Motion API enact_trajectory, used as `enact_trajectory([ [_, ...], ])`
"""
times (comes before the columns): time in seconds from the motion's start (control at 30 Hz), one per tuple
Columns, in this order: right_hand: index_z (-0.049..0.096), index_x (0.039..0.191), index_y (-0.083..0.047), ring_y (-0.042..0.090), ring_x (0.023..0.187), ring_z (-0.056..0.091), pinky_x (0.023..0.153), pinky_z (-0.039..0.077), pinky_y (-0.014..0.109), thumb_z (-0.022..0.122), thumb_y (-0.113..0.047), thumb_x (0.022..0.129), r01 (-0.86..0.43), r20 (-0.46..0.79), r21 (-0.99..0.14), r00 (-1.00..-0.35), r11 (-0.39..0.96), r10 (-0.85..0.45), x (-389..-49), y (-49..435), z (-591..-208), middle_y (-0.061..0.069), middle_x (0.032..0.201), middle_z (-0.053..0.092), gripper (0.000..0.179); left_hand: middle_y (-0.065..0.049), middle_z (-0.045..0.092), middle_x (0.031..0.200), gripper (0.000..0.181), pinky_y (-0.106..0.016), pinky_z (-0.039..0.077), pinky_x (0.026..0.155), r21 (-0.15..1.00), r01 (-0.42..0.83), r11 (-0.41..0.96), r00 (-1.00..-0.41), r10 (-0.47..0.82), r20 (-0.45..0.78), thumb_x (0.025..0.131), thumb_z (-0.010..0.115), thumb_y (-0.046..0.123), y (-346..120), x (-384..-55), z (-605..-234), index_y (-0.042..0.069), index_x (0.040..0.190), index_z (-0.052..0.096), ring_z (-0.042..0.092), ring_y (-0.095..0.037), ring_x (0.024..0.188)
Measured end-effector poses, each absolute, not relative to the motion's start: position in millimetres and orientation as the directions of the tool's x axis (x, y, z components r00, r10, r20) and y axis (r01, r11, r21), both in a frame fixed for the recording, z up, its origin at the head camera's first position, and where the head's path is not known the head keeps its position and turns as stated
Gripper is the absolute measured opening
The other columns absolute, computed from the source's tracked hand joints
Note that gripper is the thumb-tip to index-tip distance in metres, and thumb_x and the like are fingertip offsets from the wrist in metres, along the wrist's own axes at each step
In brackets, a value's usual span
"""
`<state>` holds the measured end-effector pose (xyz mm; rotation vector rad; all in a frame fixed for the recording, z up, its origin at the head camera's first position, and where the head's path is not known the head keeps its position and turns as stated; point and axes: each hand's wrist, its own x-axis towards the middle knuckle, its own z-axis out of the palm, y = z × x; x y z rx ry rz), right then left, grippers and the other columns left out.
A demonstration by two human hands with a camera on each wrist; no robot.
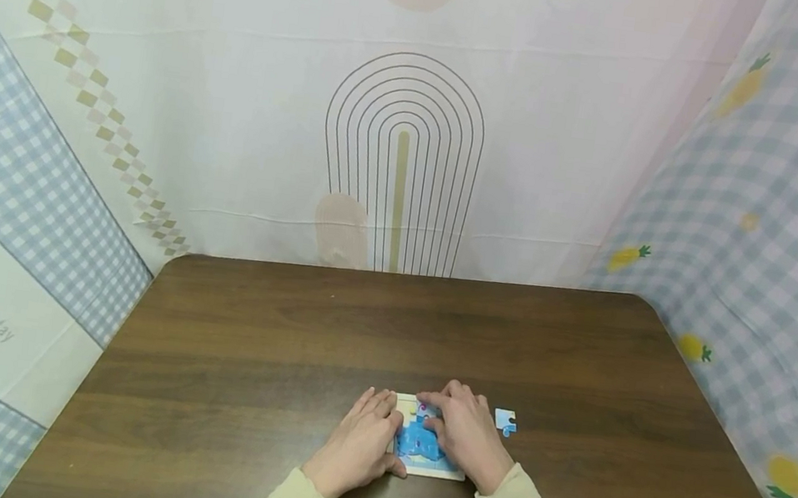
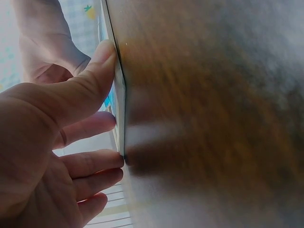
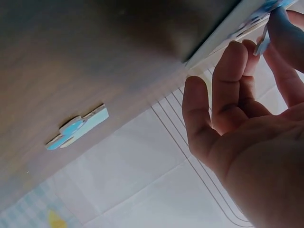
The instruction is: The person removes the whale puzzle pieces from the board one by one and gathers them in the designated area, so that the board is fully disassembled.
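A small jigsaw puzzle board [image 1: 418, 447] with a pale rim and a blue picture lies on the table. My left hand [image 1: 360, 439] rests along the board's left side, its thumb near the front corner; the left wrist view shows fairly straight fingertips touching the board's edge [image 2: 120, 102]. Above the board's upper right, my right hand [image 1: 469, 435] pinches a puzzle piece [image 3: 262, 42] between thumb and fingers, the piece tilted up. The hand covers the board's right part. Just right of that hand, a loose light-blue puzzle piece [image 1: 505, 421] lies flat, also visible in the right wrist view.
The dark wooden table [image 1: 268, 324] stretches around the board. Behind it hangs a white cloth with arch lines [image 1: 255, 137], and blue checked cloth with yellow fruit [image 1: 767, 272] drapes at the right.
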<state>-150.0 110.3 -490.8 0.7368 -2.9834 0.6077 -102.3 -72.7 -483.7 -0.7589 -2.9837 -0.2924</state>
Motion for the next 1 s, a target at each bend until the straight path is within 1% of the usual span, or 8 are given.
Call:
enact_trajectory([
  [0.1, 0.073, 0.114, -0.019, 0.014, 0.077, 0.047, 0.068, 0.036, 0.032, 0.077, -0.02, 0.083, -0.463, 0.115, -0.343, -0.884, 0.817, -0.453, -149, 111, -491, -0.006, 0.084, 0.052, 0.031, -0.016, 0.057, 0.13, 0.044, -0.045, 0.032, 0.112, 0.17, 0.474, 0.864, -0.88, 0.466, 0.09, 0.071, 0.081, 0.048, -73, -102, -483, 0.012, 0.088, 0.061, 0.05, -0.03, 0.127],
  [0.27, 0.071, 0.115, -0.016, 0.015, 0.079, 0.05, 0.073, 0.04, 0.036, 0.075, -0.024, 0.085, -0.479, 0.119, -0.308, -0.877, 0.822, -0.466, -148, 111, -492, -0.005, 0.086, 0.055, 0.032, -0.016, 0.058, 0.129, 0.044, -0.045, 0.032, 0.112, 0.178, 0.473, 0.863, -0.881, 0.463, 0.095, 0.071, 0.081, 0.047, -73, -102, -484, 0.013, 0.087, 0.06, 0.05, -0.03, 0.126],
  [0.5, 0.069, 0.119, -0.012, 0.016, 0.081, 0.047, 0.073, 0.039, 0.037, 0.074, -0.028, 0.086, -0.497, 0.105, -0.291, -0.866, 0.818, -0.488, -147, 111, -493, -0.002, 0.09, 0.054, 0.037, -0.017, 0.058, 0.129, 0.044, -0.046, 0.032, 0.112, 0.166, 0.482, 0.86, -0.876, 0.471, 0.101, 0.071, 0.08, 0.048, -73, -102, -484, 0.013, 0.086, 0.06, 0.05, -0.031, 0.126],
  [0.67, 0.069, 0.118, -0.008, 0.019, 0.086, 0.051, 0.076, 0.042, 0.042, 0.072, -0.029, 0.088, -0.507, 0.136, -0.257, -0.862, 0.823, -0.488, -146, 110, -493, 0.001, 0.092, 0.056, 0.037, -0.018, 0.057, 0.131, 0.044, -0.045, 0.032, 0.112, 0.169, 0.476, 0.863, -0.879, 0.468, 0.087, 0.071, 0.08, 0.048, -72, -102, -484, 0.012, 0.088, 0.061, 0.05, -0.031, 0.127],
  [0.8, 0.07, 0.116, -0.01, 0.02, 0.09, 0.052, 0.079, 0.042, 0.043, 0.07, -0.031, 0.089, -0.494, 0.152, -0.261, -0.87, 0.829, -0.47, -146, 112, -492, 0.0, 0.094, 0.057, 0.034, -0.017, 0.057, 0.131, 0.044, -0.046, 0.032, 0.112, 0.172, 0.477, 0.862, -0.879, 0.469, 0.088, 0.071, 0.08, 0.048, -72, -101, -484, 0.013, 0.086, 0.059, 0.049, -0.031, 0.127],
  [1.0, 0.07, 0.115, -0.012, 0.017, 0.09, 0.048, 0.078, 0.039, 0.039, 0.07, -0.031, 0.09, -0.469, 0.165, -0.312, -0.883, 0.826, -0.439, -144, 122, -488, -0.004, 0.098, 0.053, 0.031, -0.017, 0.057, 0.131, 0.044, -0.046, 0.032, 0.112, 0.171, 0.47, 0.866, -0.882, 0.462, 0.09, 0.07, 0.081, 0.048, -72, -101, -484, 0.013, 0.086, 0.059, 0.049, -0.031, 0.127],
])
